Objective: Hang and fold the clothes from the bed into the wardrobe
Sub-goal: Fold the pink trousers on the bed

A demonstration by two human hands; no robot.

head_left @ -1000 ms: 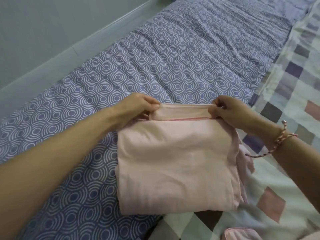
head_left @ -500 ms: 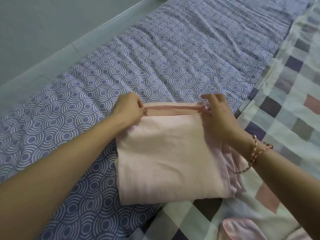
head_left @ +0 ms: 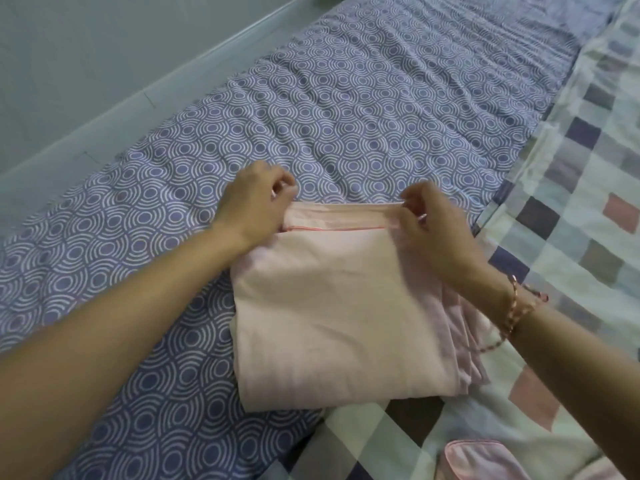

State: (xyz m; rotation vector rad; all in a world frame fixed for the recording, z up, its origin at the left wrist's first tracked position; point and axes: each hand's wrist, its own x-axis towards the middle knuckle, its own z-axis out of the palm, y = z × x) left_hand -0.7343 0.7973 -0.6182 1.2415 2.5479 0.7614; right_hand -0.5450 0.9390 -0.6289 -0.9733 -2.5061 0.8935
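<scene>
A pale pink garment [head_left: 332, 306] lies folded into a rough square on the bed, straddling the blue circle-patterned sheet [head_left: 346, 116] and the checked blanket [head_left: 571, 202]. A thin red seam runs across it near its far edge. My left hand [head_left: 252, 209] pinches the far left corner of the garment. My right hand [head_left: 436, 230], with a braided bracelet at the wrist, pinches the far right corner. Between the two hands the far edge is lifted slightly and stretched taut. Loose layers of the fabric stick out along the right side under my right wrist.
Another pink piece of clothing [head_left: 485, 460] peeks in at the bottom edge on the checked blanket. A pale wall and the bed's rail [head_left: 121, 109] run along the left side. The wardrobe is out of view.
Both hands have taken a fresh grip on the far corners, and the far edge is raised a little. The red seam shows again. My right hand has turned more upright.
</scene>
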